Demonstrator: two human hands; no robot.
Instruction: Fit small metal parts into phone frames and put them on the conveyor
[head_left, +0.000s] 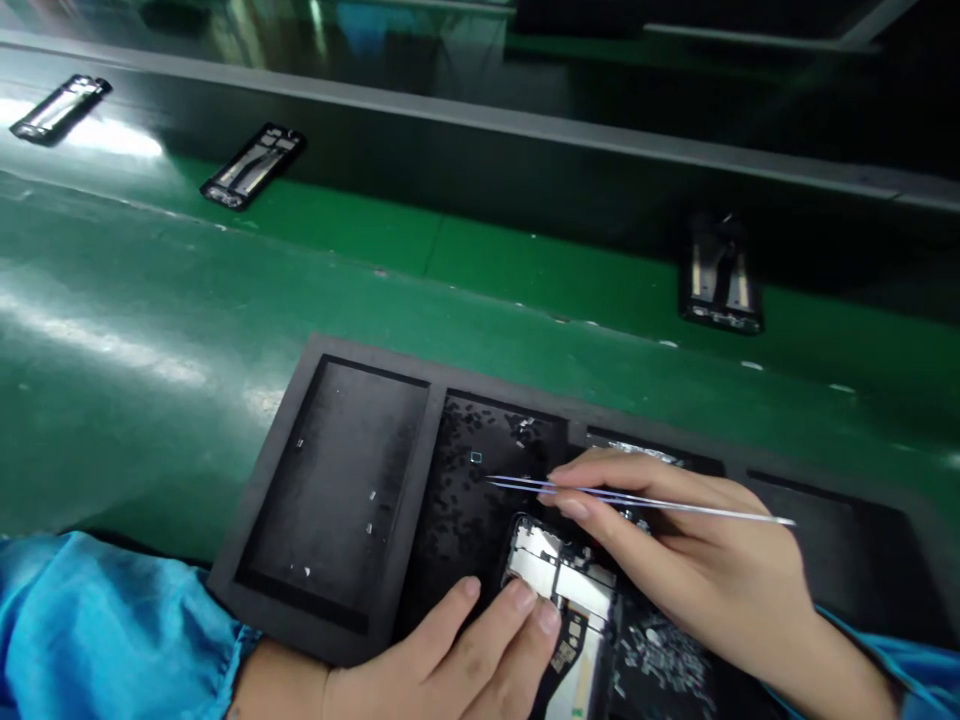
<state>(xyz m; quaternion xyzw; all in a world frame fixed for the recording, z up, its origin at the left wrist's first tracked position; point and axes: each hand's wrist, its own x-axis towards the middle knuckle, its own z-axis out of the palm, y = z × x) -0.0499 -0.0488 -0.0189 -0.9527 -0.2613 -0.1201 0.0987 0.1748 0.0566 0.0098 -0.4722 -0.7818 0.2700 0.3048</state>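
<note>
Pinched between the thumb and fingers of my right hand is a pair of metal tweezers. Its tips point left over a tray compartment dotted with small dark pieces, close to a tiny square piece with a pale outline. My left hand lies with fingers stretched out on an opened phone body, whose silver plates and dark ribbon cable show. The phone rests on the black foam tray, its lower end cut off by the frame. Part of the tray behind my right hand is hidden.
Small clear and silvery bits lie heaped right of the phone. A few specks sit in the left compartment. On the green surface beyond are further opened phone bodies: one far left, a second, a third at right.
</note>
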